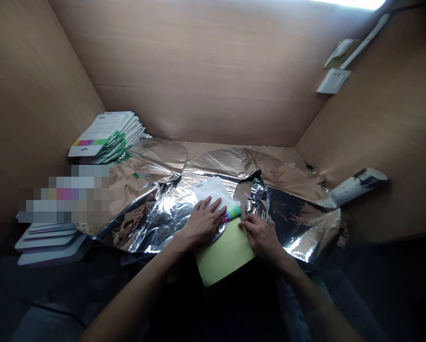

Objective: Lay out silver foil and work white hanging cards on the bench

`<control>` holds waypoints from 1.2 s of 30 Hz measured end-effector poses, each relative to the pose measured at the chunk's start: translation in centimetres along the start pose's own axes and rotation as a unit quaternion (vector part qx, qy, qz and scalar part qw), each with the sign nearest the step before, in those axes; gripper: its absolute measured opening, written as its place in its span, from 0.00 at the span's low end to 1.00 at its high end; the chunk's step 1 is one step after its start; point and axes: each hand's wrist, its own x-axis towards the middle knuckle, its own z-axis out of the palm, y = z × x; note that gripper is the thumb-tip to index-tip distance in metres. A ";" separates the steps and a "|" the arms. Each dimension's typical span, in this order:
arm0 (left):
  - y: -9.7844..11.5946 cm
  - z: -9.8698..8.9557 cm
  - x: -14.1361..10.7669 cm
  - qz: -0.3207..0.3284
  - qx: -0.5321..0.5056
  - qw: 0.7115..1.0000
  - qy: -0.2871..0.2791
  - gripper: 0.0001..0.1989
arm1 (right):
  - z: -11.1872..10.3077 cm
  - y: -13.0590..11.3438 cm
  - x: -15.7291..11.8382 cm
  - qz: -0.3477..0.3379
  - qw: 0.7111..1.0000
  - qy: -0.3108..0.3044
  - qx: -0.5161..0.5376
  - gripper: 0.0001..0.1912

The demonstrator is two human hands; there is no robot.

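Observation:
A white printed packet [213,189] with a rainbow stripe lies at a slant on crinkled silver foil. My left hand [206,219] rests flat over its lower part, fingers spread. From the packet's striped end a plain pale-yellow sheet [227,254] extends toward me, past the table's front edge. Whether the sheet is joined to the packet or only tucked in, I cannot tell. At the sheet's upper right corner, my right hand [261,232] has its thumb and fingertips pinched together on the edge.
Silver foil sheeting [156,161] covers much of the table. A stack of similar packets [108,130] stands at the back left, with more packets [52,244] at the front left, partly blurred out. On the right lies a white canister [355,187]; a wall socket [334,80] is above.

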 end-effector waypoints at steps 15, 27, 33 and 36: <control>-0.3 1.6 0.9 -0.038 -0.035 0.997 0.059 0.23 | -0.2 -0.4 2.2 0.061 0.996 -0.065 0.000 0.06; -1.0 2.6 0.7 -0.067 -0.081 0.989 0.107 0.33 | -3.2 -1.1 5.6 0.058 0.976 -0.062 0.203 0.12; -0.8 2.5 0.7 -0.067 -0.086 0.988 0.113 0.32 | -2.2 -1.1 11.2 0.073 0.971 -0.188 0.129 0.07; -0.8 2.4 0.6 -0.068 -0.088 0.988 0.112 0.32 | -3.0 -1.0 11.1 0.071 0.971 -0.187 0.129 0.09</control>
